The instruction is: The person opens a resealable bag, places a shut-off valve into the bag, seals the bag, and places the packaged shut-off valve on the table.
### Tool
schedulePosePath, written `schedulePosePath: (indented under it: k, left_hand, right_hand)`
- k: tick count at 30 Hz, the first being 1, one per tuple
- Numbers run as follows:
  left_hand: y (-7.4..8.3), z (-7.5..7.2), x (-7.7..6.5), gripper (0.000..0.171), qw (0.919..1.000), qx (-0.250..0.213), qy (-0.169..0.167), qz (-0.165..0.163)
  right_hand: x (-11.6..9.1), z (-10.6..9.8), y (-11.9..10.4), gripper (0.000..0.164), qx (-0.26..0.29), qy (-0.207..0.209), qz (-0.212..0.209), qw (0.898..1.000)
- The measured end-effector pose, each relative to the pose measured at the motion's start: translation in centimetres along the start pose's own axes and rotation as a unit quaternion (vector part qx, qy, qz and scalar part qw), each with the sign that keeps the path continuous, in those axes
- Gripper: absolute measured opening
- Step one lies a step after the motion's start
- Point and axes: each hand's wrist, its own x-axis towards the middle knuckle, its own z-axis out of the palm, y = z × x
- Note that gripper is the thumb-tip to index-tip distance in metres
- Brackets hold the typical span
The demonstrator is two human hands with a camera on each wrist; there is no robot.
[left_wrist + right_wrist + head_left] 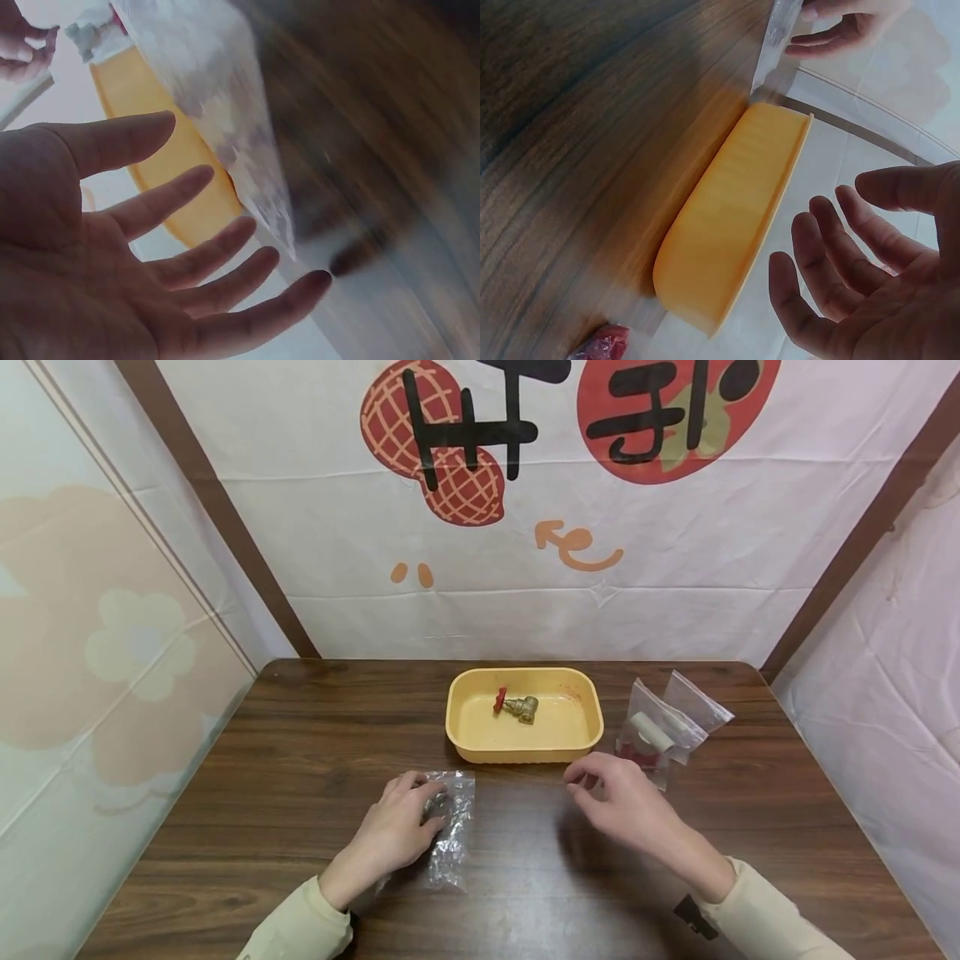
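My left hand [401, 822] is over a clear plastic bag [453, 839] on the table, left of centre. In the left wrist view its fingers [214, 251] are spread and loosely bent, with the bag beyond them. Whether they touch the bag I cannot tell. My right hand [618, 793] hovers in front of the tub's right corner, fingers relaxed and holding nothing. A yellow plastic tub [525, 756] stands behind both hands. Inside it lies a brass gate valve [522, 707] with a red handwheel [499, 700].
Right of the tub lie several clear zip bags [697, 702]. One contains a white cylinder [651, 732], and red pieces [637, 758] show in front of it. A brown wood-grain table [337, 718] bears everything, with printed cloth walls [675, 543] behind and at both sides.
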Motion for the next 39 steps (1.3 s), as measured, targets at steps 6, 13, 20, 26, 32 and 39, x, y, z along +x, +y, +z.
schedulePosePath:
  k: [6,13,20,26,32,39]
  left_hand:
    - [-0.5,-0.6,0.1,0.044,0.9998,-0.002,-0.001,-0.017]
    - [1.2,0.3,0.5,0.044,0.9998,-0.003,-0.011,0.017]
    - [2.8,0.0,1.0,0.048,0.9985,-0.016,-0.028,0.045]
    - [2.2,-0.2,1.2,0.053,0.9967,-0.053,-0.045,0.041]
    - [3.0,1.3,1.1,0.052,0.9919,-0.078,-0.07,0.072]
    - [4.3,2.3,0.9,0.053,0.9839,-0.103,-0.08,0.122]
  right_hand:
    - [0.1,0.6,0.1,0.013,0.0,-0.028,0.021,0.999]
    - [0.1,1.7,0.2,0.018,0.001,-0.055,0.024,0.998]
    - [0.0,2.8,0.4,0.017,-0.009,-0.082,0.03,0.996]
    - [0.0,3.0,0.4,0.017,-0.014,-0.104,0.049,0.993]
    - [0.1,3.5,0.3,0.018,-0.012,-0.14,0.07,0.988]
    - [0.0,3.8,0.5,0.021,-0.016,-0.146,0.075,0.986]
